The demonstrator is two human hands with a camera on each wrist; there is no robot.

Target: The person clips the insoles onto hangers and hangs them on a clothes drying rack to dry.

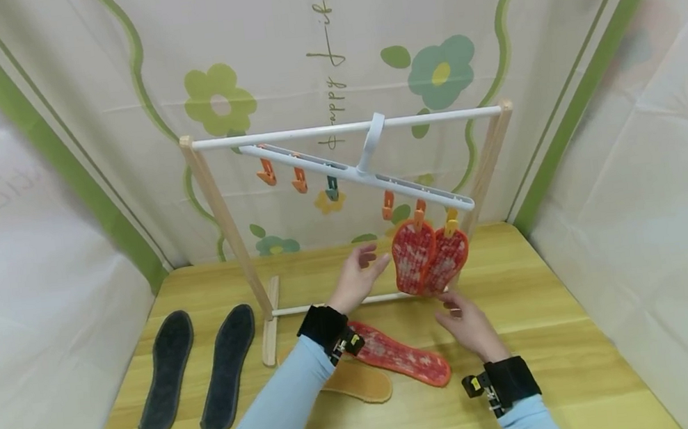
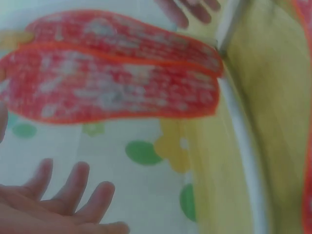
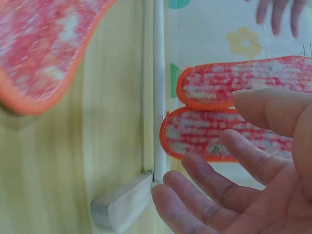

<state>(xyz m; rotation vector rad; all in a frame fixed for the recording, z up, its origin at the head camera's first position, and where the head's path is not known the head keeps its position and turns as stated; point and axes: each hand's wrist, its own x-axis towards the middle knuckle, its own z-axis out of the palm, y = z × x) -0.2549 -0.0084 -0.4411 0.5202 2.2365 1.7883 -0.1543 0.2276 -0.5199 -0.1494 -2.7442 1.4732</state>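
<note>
Two red-and-white insoles with orange edging hang side by side at the hanger's right end, one (image 1: 411, 256) from an orange clip (image 1: 419, 214) and the other (image 1: 452, 253) from a yellow clip (image 1: 452, 220). Left of them is my left hand (image 1: 360, 277), its fingers spread and holding nothing. My right hand (image 1: 470, 325) is by their lower ends, fingers loosely extended; whether a fingertip touches an insole I cannot tell. In the right wrist view, that hand (image 3: 258, 180) partly covers the hanging insoles (image 3: 209, 129). The left wrist view shows a gap between the left hand (image 2: 53, 200) and the insoles (image 2: 122, 83).
The pale blue hanger (image 1: 365, 174) hangs tilted from the rack's white bar (image 1: 285, 135), with several other clips along it. Another red insole (image 1: 403, 355) and a tan insole (image 1: 362, 382) lie on the table, partly behind my left arm. Two dark insoles (image 1: 168, 373) lie at left.
</note>
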